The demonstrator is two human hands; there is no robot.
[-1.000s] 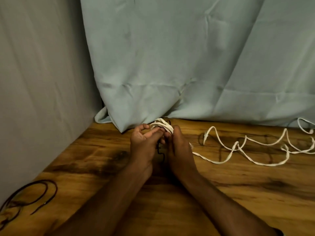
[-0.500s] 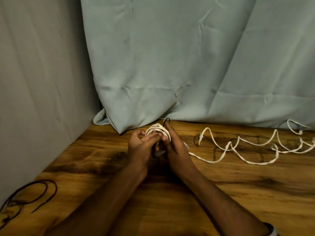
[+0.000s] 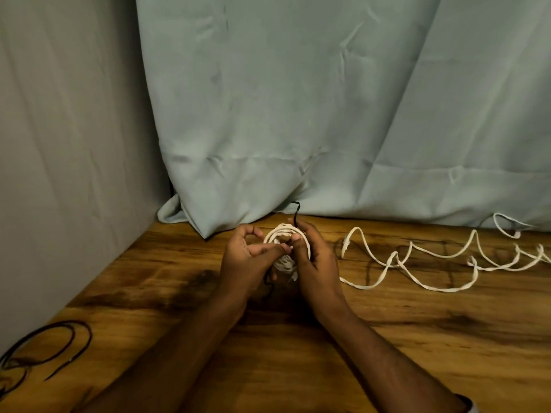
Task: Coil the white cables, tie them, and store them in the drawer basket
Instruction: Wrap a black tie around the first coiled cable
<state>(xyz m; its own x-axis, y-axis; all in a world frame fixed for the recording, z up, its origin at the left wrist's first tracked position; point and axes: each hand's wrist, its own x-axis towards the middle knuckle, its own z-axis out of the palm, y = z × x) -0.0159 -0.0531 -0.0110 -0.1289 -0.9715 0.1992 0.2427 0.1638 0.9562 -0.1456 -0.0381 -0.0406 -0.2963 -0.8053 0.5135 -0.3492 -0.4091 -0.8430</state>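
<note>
A coiled white cable (image 3: 283, 234) sits upright between both hands, near the back of the wooden table (image 3: 387, 338). My left hand (image 3: 250, 260) pinches the coil at its front with thumb and fingers. My right hand (image 3: 316, 260) grips the coil's right side and holds a thin black tie (image 3: 296, 214) whose end sticks up above the coil. A second white cable (image 3: 447, 263) lies loose in wavy loops on the table to the right, running off the right edge. No drawer basket is in view.
A pale green curtain (image 3: 298, 114) hangs behind the table and drapes onto its back edge. A grey wall (image 3: 59, 174) stands on the left. Several thin dark ties (image 3: 44, 344) lie at the table's front left corner.
The coil has turned more upright between my hands, and the black tie's end now sticks up above it. The loose cable has not moved.
</note>
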